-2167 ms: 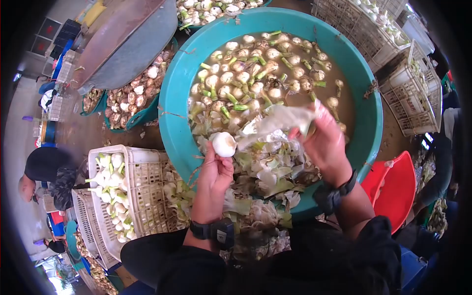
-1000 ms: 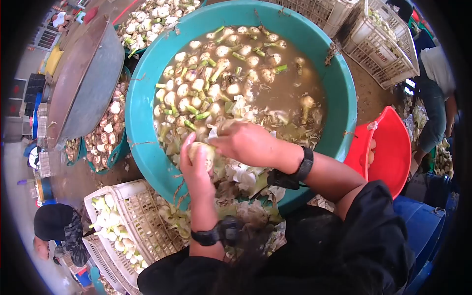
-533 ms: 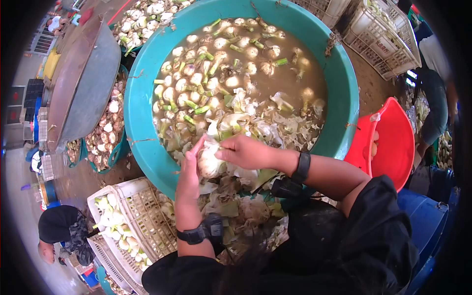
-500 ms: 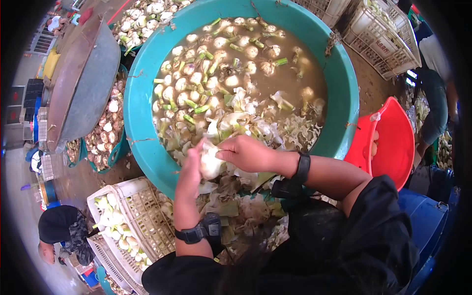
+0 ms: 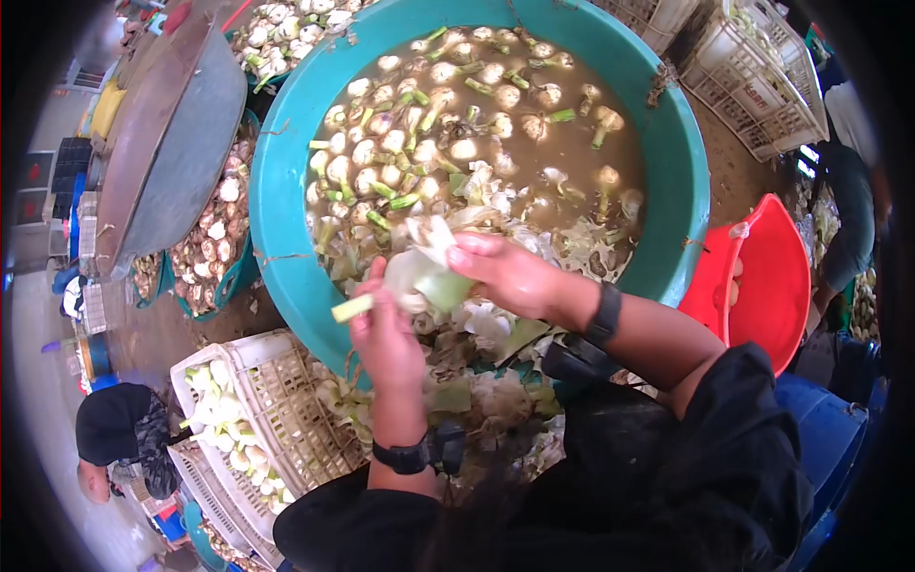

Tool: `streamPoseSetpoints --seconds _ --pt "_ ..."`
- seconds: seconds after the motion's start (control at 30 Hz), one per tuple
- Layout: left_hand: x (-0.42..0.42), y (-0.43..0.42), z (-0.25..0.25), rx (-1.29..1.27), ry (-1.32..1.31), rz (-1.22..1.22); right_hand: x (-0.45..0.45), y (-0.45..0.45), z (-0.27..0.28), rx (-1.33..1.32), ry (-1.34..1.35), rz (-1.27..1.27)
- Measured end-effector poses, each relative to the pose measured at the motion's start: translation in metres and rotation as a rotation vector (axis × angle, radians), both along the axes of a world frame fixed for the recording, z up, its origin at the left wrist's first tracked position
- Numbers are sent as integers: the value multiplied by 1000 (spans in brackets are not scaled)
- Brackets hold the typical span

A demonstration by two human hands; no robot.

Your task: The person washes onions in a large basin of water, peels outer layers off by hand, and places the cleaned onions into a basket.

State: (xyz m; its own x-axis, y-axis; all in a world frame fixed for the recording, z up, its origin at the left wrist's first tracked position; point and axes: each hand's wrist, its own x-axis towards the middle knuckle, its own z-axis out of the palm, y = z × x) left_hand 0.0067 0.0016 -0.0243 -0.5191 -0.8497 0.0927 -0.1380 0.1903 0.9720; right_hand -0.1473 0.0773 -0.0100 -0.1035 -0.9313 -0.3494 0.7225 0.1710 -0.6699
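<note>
My left hand (image 5: 389, 334) is closed round a garlic bulb (image 5: 405, 276), whose cut green stem points down and left. In my right hand (image 5: 510, 275) is pinched a piece of pale skin (image 5: 434, 238) at the bulb's upper right side; the skin is partly blurred. Both hands are over the near side of a large teal tub (image 5: 286, 257). Brown water in it carries many garlic bulbs with short green stems (image 5: 394, 141). Loose wet skins (image 5: 486, 324) are heaped under and beside my hands.
White crates of peeled bulbs (image 5: 295, 400) stand at the lower left, another white crate (image 5: 758, 86) at the upper right. A red basin (image 5: 772, 286) and a blue barrel (image 5: 824, 429) are at the right. A bent-over person (image 5: 124, 434) is at the left, a metal barrow (image 5: 172, 143) above.
The bulb has been turned so its stem now points down-left. My right hand has moved slightly up and right, pulling skin away from the bulb. The whole view has shifted slightly.
</note>
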Motion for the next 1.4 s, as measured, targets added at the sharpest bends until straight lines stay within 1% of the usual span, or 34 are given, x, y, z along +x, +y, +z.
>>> streamPoseSetpoints --seconds 0.07,0.1,0.13,0.17,0.2,0.23,0.27,0.33,0.37,0.43,0.47,0.53,0.57,0.6,0.67,0.7,0.73,0.77,0.8,0.83,0.87,0.9,0.93,1.0,1.03,1.1,1.13,1.17,1.2,1.27,1.3,1.33,1.37,1.4 --pt "4 -5 -2 834 631 210 -7 16 5 -219 285 118" --pt "5 -8 0 992 575 307 -9 25 6 -275 348 63" --pt "10 -14 -3 986 577 318 -17 31 15 -288 358 45" --pt "19 -21 -9 1140 603 381 -27 34 21 -301 369 28" --pt "27 -30 -14 1293 630 438 -39 31 6 -228 675 -88" --pt "34 -36 -13 1472 653 450 -44 25 25 -332 118 -241" --pt "37 -35 -11 1468 655 457 -49 21 34 -335 -4 -370" --pt "32 -31 6 1485 673 400 -50 13 36 -217 6 -434" --pt "34 -33 6 1481 673 399 -55 12 34 -221 5 -434" --pt "40 -35 6 1475 648 531 -75 13 25 -537 -345 -334" --pt "43 -34 7 1476 641 536 -89 16 23 -684 -339 -296" --pt "44 -34 11 1395 614 601 -63 8 58 -321 289 -488" --pt "41 -29 17 1373 618 605 -71 4 6 -291 886 -294" --pt "43 -27 15 1382 614 594 -61 3 0 -283 895 -301" --pt "51 -27 8 1309 789 494 -22 -4 4 -133 1440 221" --pt "69 -35 12 1226 860 493 -17 2 -1 -7 1675 508" --pt "94 -37 24 1208 1019 633 -31 5 -19 101 1476 109" --pt "126 -48 35 1049 1114 924 -54 1 -44 179 1255 -281" --pt "197 -73 22 813 1112 971 -81 -5 -77 237 1033 -751" --pt "205 -69 61 744 1203 871 -115 3 -91 626 1183 -810" --pt "242 -79 51 445 1378 860 -132 11 -79 1035 1374 -750" --pt "218 -73 75 317 1307 1253 -144 20 -81 1156 1129 -786" --pt "206 -67 75 323 1307 1245 -152 21 -104 1326 852 -813" --pt "189 -61 74 570 1118 1016 -159 41 -174 619 504 -782" --pt "174 -64 59 642 1080 886 -154 38 -159 613 502 -789" --pt "119 -54 32 611 668 537 -131 33 -122 474 184 -631" --pt "71 -38 36 550 390 527 -122 26 -99 468 175 -622" --pt "21 -14 45 540 248 466 -113 15 -75 461 580 -384" --pt "-1 -9 40 588 147 265 -99 5 -59 426 972 -131" --pt "-36 -4 32 678 44 53 -45 -3 -45 -52 1031 -287" --pt "-47 -5 31 799 73 72 -26 -3 -32 -67 1067 -162" --pt "-52 -7 26 817 118 42 -14 -1 -20 -76 1105 -39" --pt "-56 -8 28 748 33 108 -7 -1 -11 -85 1094 -28" --pt "-58 -8 31 679 -55 164 -3 0 -4 -135 1316 76"
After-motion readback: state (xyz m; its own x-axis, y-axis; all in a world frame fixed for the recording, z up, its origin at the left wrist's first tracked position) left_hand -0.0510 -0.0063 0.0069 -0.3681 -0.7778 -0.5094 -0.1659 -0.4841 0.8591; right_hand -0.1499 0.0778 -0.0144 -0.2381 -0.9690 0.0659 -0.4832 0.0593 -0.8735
